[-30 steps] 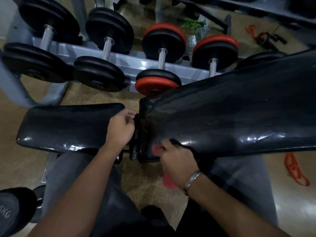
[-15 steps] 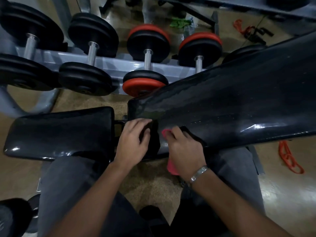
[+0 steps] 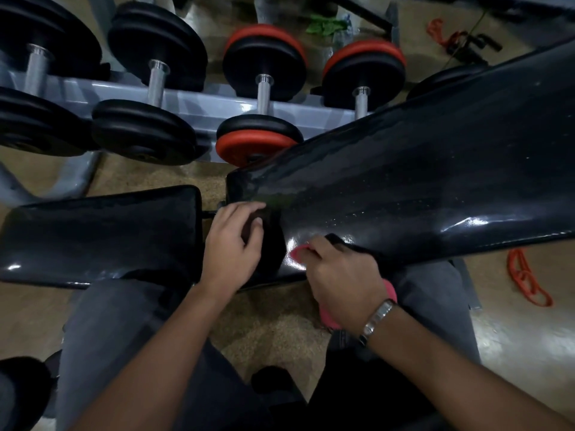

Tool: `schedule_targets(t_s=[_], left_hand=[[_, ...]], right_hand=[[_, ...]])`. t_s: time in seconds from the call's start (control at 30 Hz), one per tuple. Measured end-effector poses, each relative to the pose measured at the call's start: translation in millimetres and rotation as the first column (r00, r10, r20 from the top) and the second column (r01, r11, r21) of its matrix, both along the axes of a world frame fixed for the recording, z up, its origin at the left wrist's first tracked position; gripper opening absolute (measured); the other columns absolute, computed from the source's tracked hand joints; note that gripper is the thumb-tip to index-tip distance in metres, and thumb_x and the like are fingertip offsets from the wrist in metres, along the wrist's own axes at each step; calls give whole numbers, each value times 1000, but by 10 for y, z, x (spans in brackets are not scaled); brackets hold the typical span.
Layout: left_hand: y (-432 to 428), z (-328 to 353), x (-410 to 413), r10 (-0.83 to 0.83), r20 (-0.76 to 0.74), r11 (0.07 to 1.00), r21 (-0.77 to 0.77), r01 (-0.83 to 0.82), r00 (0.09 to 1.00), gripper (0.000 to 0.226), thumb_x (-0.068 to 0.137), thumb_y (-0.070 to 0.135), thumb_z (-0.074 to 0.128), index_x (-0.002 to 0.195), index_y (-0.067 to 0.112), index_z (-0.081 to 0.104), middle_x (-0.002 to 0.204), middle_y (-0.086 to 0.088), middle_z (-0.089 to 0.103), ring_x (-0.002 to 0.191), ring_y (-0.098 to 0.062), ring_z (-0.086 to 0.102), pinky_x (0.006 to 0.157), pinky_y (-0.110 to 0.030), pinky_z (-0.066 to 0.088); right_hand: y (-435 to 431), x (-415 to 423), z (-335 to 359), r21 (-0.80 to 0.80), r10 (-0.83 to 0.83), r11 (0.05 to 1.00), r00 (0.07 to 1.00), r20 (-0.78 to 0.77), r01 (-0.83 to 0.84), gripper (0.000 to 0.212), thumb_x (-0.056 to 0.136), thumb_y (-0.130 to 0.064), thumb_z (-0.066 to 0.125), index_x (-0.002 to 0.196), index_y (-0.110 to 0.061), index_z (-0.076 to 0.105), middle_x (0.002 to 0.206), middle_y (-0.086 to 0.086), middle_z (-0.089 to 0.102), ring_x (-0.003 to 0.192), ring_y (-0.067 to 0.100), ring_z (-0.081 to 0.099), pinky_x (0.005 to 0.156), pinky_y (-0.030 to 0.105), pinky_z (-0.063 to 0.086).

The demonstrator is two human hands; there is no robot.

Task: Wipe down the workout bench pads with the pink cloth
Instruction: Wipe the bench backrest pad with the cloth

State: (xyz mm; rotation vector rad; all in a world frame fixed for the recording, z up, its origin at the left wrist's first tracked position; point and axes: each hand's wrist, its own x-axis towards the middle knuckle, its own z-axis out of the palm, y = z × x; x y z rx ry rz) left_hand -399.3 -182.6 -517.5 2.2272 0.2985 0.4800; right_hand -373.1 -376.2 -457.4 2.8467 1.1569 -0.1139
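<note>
The glossy black seat pad (image 3: 99, 231) lies flat at the left. The long black back pad (image 3: 420, 188) rises toward the upper right. My left hand (image 3: 231, 247) rests with curled fingers on the lower end of the back pad, by the gap between the pads. My right hand (image 3: 342, 278) is closed on the pink cloth (image 3: 326, 315), pressing it against the near lower edge of the back pad. Most of the cloth is hidden under that hand; pink shows at the fingertips and below the wrist.
A grey dumbbell rack (image 3: 199, 104) with black and red-black dumbbells (image 3: 261, 88) stands just behind the bench. An orange band (image 3: 525, 278) lies on the floor at the right. My grey-trousered legs (image 3: 124, 331) are below the pads. A black weight (image 3: 18, 387) sits bottom left.
My left hand moved from the gap between the pads onto the lower end of the back pad. My right hand with the cloth stayed at the pad's near edge.
</note>
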Motion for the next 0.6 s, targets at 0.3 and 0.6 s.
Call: schedule_targets(t_s=[0.3,0.6], left_hand=[[-20,3,-12,-39,47,999,-17,40,998,22,94,6,67,114,12,74,100,4,68,97,-15,64,88,-38,56],[-73,-56,-32,-170,140,984,73,161,975,22,93,17,75,113,9,77,104,-2,71,97,-19,65,83,-40,56]], right_hand=[[-10,-59,-45,49,-26,998,998,-59,29,51,60,-19,77,109,-31,68,103,-6,60,54,18,63,39,27,45],[-163,-13,51,119,-37,992,999,-33,41,50,65,-14,76,112,-29,68,102,-6,59,55,20,63,39,31,48]])
